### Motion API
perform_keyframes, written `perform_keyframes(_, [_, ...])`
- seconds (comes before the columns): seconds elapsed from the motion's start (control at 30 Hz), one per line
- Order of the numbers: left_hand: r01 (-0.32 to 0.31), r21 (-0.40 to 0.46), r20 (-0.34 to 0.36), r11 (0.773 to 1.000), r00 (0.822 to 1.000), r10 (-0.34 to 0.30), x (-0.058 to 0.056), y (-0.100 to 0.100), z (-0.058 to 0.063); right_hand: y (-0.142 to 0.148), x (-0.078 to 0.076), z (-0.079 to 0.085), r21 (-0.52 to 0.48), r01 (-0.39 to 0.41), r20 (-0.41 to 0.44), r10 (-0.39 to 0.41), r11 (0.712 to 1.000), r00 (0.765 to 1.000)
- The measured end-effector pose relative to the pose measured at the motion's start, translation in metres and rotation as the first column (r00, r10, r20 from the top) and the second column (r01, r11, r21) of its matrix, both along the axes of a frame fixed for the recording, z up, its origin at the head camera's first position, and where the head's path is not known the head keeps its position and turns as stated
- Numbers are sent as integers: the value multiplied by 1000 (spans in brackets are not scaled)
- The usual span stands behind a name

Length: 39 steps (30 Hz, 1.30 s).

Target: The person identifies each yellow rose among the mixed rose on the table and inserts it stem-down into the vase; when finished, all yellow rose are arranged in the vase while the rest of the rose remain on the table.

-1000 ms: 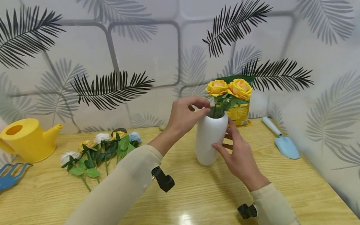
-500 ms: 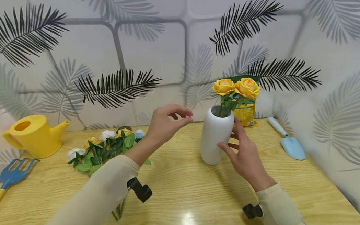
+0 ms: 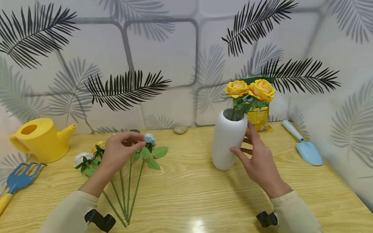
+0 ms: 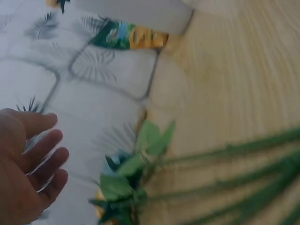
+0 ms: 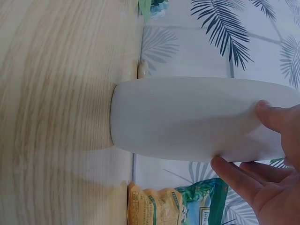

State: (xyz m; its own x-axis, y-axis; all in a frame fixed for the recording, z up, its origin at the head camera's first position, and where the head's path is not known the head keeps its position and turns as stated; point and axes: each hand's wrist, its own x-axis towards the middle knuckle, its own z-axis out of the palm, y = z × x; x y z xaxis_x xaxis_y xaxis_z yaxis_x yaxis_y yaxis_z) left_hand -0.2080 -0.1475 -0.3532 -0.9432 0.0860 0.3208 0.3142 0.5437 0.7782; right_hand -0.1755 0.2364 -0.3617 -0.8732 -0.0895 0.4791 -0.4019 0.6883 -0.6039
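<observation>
A white vase [image 3: 229, 144] stands upright on the table, two yellow roses [image 3: 249, 89] rising from its mouth. My right hand [image 3: 262, 164] grips the vase's right side, thumb in front and fingers round the back; the right wrist view shows thumb and fingertips on its wall. My left hand [image 3: 120, 153] holds nothing and hovers over the loose flowers, fingers loosely bent. Beside its fingertips in the head view is a blue flower [image 3: 150, 139]; a white rose [image 3: 84, 157] lies to the left. Green stems [image 4: 243, 187] spread across the left wrist view. The hand hides some blooms.
At the left are a yellow watering can [image 3: 44, 140] and a blue hand fork [image 3: 20, 177] with a yellow handle. A light blue trowel [image 3: 309, 152] lies at the right. Behind the vase stands a yellow-green packet [image 3: 259, 117]. A stone [image 3: 180, 130] sits by the wall.
My left hand has left the vase's mouth and moved left and down to the loose flowers. The right hand keeps its grip on the vase. The head view has shifted slightly left.
</observation>
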Motion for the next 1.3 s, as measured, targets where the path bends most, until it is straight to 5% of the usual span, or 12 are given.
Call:
perform_keyframes(0.2, [-94,-201,50,975,993,106,15,-22,-24,3,2,0,5,-5,-2,5,1000,1000])
perform_keyframes(0.57, [-96,-398,29,912,993,118,22,-15,-42,4,3,-3,-9,-22,-43,22,1000,999])
perform_keyframes(0.97, [-126,-358,-1,925,991,135,25,-14,-54,5,3,-4,4,-33,-56,34,999,998])
perform_keyframes(1.3, [-172,-224,57,959,980,189,28,-17,-43,5,4,-2,6,-28,-42,28,1000,999])
